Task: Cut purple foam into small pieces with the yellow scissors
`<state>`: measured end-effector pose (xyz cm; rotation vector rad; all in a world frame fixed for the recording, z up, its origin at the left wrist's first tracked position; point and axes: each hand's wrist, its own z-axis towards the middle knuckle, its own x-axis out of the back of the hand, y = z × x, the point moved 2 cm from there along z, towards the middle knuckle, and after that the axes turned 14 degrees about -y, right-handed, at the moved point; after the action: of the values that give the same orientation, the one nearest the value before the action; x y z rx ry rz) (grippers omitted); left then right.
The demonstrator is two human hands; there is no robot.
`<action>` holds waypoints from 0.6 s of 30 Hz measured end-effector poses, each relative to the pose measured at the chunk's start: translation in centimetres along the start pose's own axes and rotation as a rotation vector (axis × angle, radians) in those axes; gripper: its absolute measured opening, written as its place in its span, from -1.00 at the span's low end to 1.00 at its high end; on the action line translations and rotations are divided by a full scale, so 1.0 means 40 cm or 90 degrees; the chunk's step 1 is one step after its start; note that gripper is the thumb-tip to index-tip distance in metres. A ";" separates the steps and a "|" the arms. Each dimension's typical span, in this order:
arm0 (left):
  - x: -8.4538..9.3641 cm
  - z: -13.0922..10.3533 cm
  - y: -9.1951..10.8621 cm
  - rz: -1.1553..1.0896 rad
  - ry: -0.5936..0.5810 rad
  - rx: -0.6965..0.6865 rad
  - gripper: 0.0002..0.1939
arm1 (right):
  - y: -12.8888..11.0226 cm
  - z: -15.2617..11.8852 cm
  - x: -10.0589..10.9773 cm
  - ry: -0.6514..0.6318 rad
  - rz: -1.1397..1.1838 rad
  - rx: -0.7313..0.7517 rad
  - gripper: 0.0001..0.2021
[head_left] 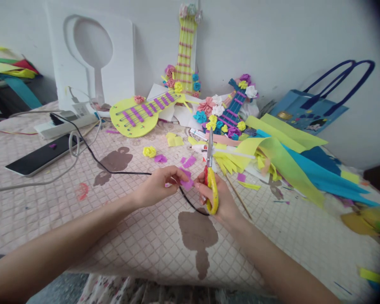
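My left hand (158,185) pinches a small piece of purple paper (186,180) above the middle of the table. Close beside it, my right hand (221,198) has scissors (213,190) with yellow and red handles hooked in it, their blades pointing up and away from me. The right fingertips reach the paper's right edge; whether they grip it too I cannot tell. A black cable (129,172) runs under both hands. More purple scraps (160,158) and a yellow paper flower (149,152) lie just beyond my left hand.
A yellow paper guitar (136,120), a taller yellow instrument (186,50) and a blue one (232,109) stand along the wall. Yellow and blue paper sheets (323,169) spread at right, near a blue bag (307,109). A power strip (63,126) and black slab (44,155) are left.
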<state>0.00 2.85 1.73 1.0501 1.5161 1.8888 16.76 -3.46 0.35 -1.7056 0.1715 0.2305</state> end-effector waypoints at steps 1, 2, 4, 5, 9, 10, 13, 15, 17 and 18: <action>-0.001 0.000 -0.001 0.016 0.008 -0.009 -0.78 | 0.002 0.000 -0.001 0.000 0.002 -0.007 -0.69; -0.003 0.000 -0.003 0.028 0.015 -0.016 -0.79 | 0.004 0.000 -0.002 -0.002 0.002 -0.012 -0.68; -0.005 0.001 -0.005 0.038 0.029 -0.028 -0.86 | 0.006 -0.001 -0.004 -0.009 0.006 -0.012 -0.68; -0.006 0.001 -0.006 0.037 0.029 -0.033 -0.90 | 0.006 -0.002 -0.006 -0.017 0.009 -0.010 -0.68; -0.003 0.002 -0.007 0.008 0.014 -0.045 -0.90 | 0.000 -0.009 -0.010 -0.031 0.017 -0.011 -0.67; -0.003 0.002 -0.007 0.002 0.010 -0.044 -0.88 | -0.003 -0.011 -0.011 -0.035 0.017 -0.015 -0.67; -0.004 0.001 -0.006 0.001 -0.005 -0.040 -0.86 | -0.010 -0.013 -0.015 -0.065 0.018 -0.028 -0.68; -0.007 0.000 -0.007 0.002 -0.019 -0.036 -0.86 | -0.009 -0.011 -0.016 -0.079 0.017 -0.033 -0.67; -0.012 -0.001 -0.009 -0.006 -0.026 -0.028 -0.85 | -0.006 -0.007 -0.014 -0.077 0.013 -0.027 -0.65; -0.013 -0.001 -0.011 -0.020 -0.026 -0.022 -0.84 | -0.003 -0.006 -0.012 -0.073 0.010 -0.022 -0.65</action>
<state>0.25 2.53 1.16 1.0376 1.4630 1.8546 16.32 -3.68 0.62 -1.7202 0.0969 0.3439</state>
